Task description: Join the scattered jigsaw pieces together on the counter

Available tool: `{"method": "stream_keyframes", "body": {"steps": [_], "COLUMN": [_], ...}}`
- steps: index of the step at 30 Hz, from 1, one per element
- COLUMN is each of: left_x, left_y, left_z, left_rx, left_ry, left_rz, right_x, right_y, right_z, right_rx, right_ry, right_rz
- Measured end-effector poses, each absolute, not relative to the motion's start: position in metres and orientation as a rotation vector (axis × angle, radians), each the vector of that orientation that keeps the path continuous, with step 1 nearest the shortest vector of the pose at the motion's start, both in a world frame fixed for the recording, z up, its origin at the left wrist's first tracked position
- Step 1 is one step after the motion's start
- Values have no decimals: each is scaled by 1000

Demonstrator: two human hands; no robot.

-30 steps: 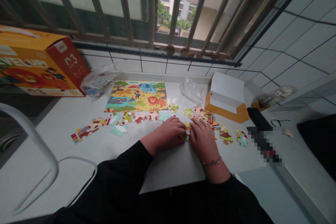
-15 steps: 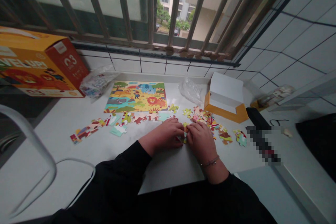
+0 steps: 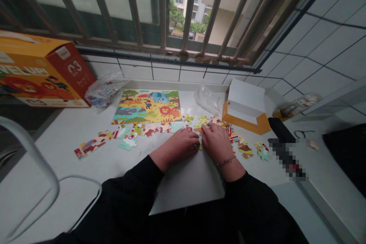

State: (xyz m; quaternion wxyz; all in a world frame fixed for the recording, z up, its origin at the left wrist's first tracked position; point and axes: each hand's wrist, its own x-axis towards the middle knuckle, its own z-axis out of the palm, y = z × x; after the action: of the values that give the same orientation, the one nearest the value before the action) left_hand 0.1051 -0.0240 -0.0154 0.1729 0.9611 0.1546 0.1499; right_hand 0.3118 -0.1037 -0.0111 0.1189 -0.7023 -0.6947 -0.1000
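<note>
Close together, the left hand (image 3: 180,144) and right hand (image 3: 216,136) bend over puzzle pieces (image 3: 200,147); whether their fingers grip any, I cannot tell. Left on the far side lies a picture (image 3: 147,107).

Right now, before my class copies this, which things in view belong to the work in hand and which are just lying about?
In use, as I judge it:
- puzzle pieces between the left hand and right hand
- loose pieces spread to either side
- perhaps the animal picture, untouched

Lying about:
- orange carton
- filled plastic bag
- clear plastic wrapper
- open box
</note>
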Motion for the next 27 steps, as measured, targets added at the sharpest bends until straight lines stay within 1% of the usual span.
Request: {"method": "stream_keyframes", "body": {"steps": [5,10,19,23,27], "left_x": [107,107,108,112,121], "left_y": [-23,-27,-28,-32,-43], "left_z": [-23,-21,-21,-23,-23], "left_rx": [2744,2755,2799,2780,2762], "left_ry": [638,709,683,619,533], "left_rz": [442,433,468,482,404], "right_x": [333,336,315,320,327], "right_y": [-115,-135,-171,-187,-205], "right_z": [-18,-24,-38,-42,-43], "right_rx": [-2221,-2109,-1721,-1772,-1846], "right_ry": [-1750,-1828,-2020,-1973,-1946], "right_rz": [-357,-310,-92,-109,-113]}}
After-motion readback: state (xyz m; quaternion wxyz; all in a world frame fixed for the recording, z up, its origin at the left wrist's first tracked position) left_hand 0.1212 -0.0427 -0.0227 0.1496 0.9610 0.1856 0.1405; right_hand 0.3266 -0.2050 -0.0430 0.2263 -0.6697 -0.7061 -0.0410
